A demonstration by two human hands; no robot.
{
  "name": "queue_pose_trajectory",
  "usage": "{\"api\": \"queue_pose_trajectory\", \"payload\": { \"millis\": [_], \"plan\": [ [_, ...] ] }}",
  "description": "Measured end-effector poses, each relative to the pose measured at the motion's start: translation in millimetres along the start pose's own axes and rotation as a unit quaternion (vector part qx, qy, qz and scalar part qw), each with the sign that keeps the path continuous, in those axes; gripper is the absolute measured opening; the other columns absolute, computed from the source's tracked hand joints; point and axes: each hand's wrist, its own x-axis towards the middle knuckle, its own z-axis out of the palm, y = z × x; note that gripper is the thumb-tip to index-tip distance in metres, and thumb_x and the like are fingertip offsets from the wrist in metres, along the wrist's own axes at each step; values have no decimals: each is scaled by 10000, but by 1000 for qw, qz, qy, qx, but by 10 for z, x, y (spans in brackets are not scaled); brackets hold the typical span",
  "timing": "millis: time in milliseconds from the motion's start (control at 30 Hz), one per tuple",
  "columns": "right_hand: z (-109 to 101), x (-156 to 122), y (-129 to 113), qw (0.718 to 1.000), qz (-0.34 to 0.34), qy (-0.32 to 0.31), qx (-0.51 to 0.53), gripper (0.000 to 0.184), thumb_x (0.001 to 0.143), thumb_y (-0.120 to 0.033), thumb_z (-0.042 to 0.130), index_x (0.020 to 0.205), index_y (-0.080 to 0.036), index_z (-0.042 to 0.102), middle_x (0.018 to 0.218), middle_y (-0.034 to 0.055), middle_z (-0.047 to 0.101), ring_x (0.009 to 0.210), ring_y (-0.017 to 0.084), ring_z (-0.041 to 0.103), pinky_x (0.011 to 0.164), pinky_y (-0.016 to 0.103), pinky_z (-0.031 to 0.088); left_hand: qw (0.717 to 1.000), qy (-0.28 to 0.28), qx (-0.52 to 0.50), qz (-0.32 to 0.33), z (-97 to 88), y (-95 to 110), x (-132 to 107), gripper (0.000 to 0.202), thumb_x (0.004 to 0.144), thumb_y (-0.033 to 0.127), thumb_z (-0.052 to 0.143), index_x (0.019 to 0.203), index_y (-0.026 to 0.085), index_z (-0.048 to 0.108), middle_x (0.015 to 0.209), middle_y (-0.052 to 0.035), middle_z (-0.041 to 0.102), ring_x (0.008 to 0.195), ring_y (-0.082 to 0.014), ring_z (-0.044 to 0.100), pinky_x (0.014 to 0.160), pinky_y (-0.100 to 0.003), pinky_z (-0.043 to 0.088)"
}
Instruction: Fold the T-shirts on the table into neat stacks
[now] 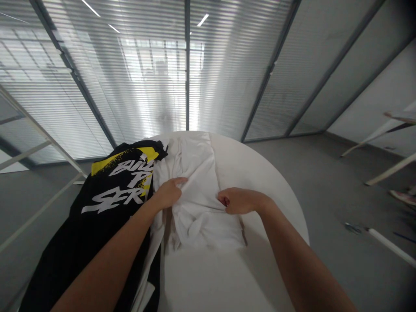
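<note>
A round desk (260,173) carries white cloth (198,221) and a black shirt (97,221) by glazed partitions (185,78). Left grip (169,193) and right grip (238,201) clench the cloth.

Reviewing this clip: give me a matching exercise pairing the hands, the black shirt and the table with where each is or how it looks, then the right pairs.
Column 1:
1. left hand
2. right hand
3. black shirt
4. round table

Column 2:
A. on the white garment, from the right
B. white, beneath the cloth
C. on the white garment, from the left
D. hanging over the table's left edge

Right pairs: 1-C, 2-A, 3-D, 4-B
</note>
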Motion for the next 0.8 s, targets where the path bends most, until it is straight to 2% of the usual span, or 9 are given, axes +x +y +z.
{"api": "queue_pose_trajectory", "payload": {
  "millis": [100, 200, 267, 333, 400, 467, 533, 633, 800],
  "plan": [
    [-18, -18, 35, 999, 20, -26, 19, 104, 613, -154, 503, 695, -189, 556, 689, -13, 585, 637, 133, 508, 521, 236, 275, 999, -19, -2, 28, 19, 20, -4, 626, 690, 40, 415, 1280, 126, 607, 1325, -72, 611, 1213, -188, 567, 1076, -273, 389],
    [-39, -27, 43, 998, 32, -43, 36, 100, 629, -168, 507, 689, -183, 587, 667, -10, 586, 624, 136, 515, 515, 239, 280, 999, 0, 21, 44, 78, 0, 23, 656, 668, 37, 456, 1299, 150, 598, 1419, -69, 528, 1330, -183, 459, 1140, -277, 304],
    [-47, -11, 34, 998, 36, -23, 37, 121, 671, -182, 509, 711, -182, 623, 683, 0, 612, 643, 144, 537, 536, 240, 304, 998, 34, 35, 47, 106, -28, 62, 639, 692, 72, 484, 1312, 184, 591, 1452, -55, 492, 1358, -185, 422, 1153, -294, 286],
    [-41, 28, 22, 998, 48, 39, 26, 164, 742, -218, 508, 787, -191, 664, 760, 19, 655, 704, 161, 570, 586, 244, 345, 994, 78, 55, 48, 122, -54, 109, 575, 751, 139, 496, 1312, 228, 591, 1470, -32, 469, 1338, -186, 444, 1143, -309, 311],
    [-17, 90, 16, 989, 65, 134, 4, 240, 814, -259, 498, 959, -202, 680, 898, 45, 680, 804, 182, 595, 673, 256, 392, 990, 100, 83, 46, 139, -70, 153, 502, 813, 210, 485, 1299, 266, 598, 1475, -8, 460, 1281, -189, 504, 1110, -325, 364],
    [27, 163, 20, 973, 61, 222, -21, 360, 855, -274, 493, 1180, -193, 626, 1077, 83, 659, 956, 200, 591, 812, 275, 413, 988, 89, 119, 47, 170, -75, 185, 440, 875, 283, 442, 1282, 290, 609, 1458, 9, 480, 1213, -192, 561, 1058, -342, 424],
    [80, 230, 32, 964, 33, 260, -36, 466, 870, -270, 504, 1327, -187, 542, 1229, 106, 601, 1113, 212, 540, 946, 293, 380, 983, 74, 159, 58, 208, -74, 207, 430, 919, 337, 383, 1282, 283, 608, 1437, 6, 506, 1188, -199, 580, 1011, -351, 461],
    [139, 289, 60, 968, 18, 245, -50, 458, 878, -283, 518, 1329, -215, 562, 1283, 101, 567, 1187, 232, 494, 1006, 322, 353, 976, 78, 197, 58, 248, -75, 229, 443, 932, 350, 352, 1290, 249, 593, 1422, -5, 524, 1188, -205, 579, 967, -348, 485],
    [131, 288, 128, 971, 34, 232, -55, 338, 878, -299, 532, 1183, -225, 658, 1200, 96, 597, 1116, 231, 536, 975, 323, 381, 973, 89, 212, 8, 215, -80, 252, 434, 915, 299, 360, 1271, 201, 589, 1392, -48, 546, 1165, -221, 588, 962, -347, 471]
  ]
}}
